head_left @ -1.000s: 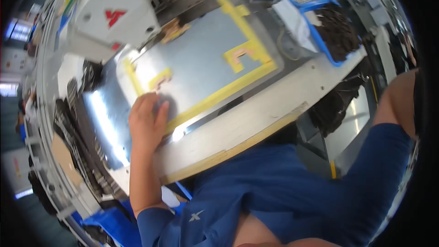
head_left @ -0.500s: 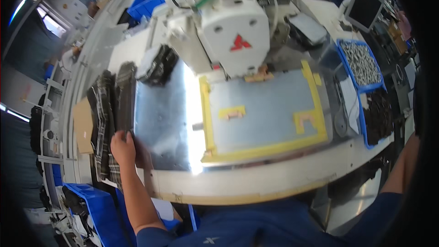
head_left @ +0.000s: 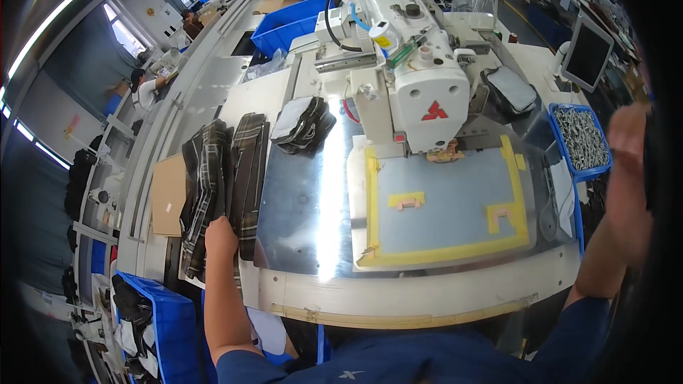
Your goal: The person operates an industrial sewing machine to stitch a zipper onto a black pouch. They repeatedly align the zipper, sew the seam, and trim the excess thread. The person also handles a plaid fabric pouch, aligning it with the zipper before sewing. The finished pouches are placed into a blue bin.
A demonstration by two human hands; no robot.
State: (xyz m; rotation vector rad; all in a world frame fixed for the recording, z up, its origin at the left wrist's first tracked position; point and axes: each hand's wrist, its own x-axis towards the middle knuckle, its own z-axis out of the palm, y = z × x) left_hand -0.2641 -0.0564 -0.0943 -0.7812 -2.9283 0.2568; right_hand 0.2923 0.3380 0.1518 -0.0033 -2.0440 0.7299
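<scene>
My left hand [head_left: 221, 236] is closed at the near right edge of a pile of dark plaid fabric pieces [head_left: 203, 188]. Its fingertips are partly hidden against the cloth. Just right of it lies a second plaid stack [head_left: 247, 192]. My right hand [head_left: 629, 131] is raised at the far right, beside a blue tray [head_left: 592, 174] of small metal parts. It is blurred and its fingers are not clear. Ahead stands a white sewing machine [head_left: 432, 103], over a clear-grey plate edged with yellow tape [head_left: 448, 245].
Bundles of dark pieces with pale tops sit left [head_left: 302, 124] and right [head_left: 509, 90] of the machine head. A brown cardboard sheet [head_left: 168, 195] lies at the left. A blue bin [head_left: 173, 338] stands below the table. A monitor [head_left: 588, 52] is at the right, and a person [head_left: 146, 91] works far left.
The whole view has shifted, with things now lying further right. My left hand has gone from the right plaid stack to the left one's edge. My right hand has risen into view.
</scene>
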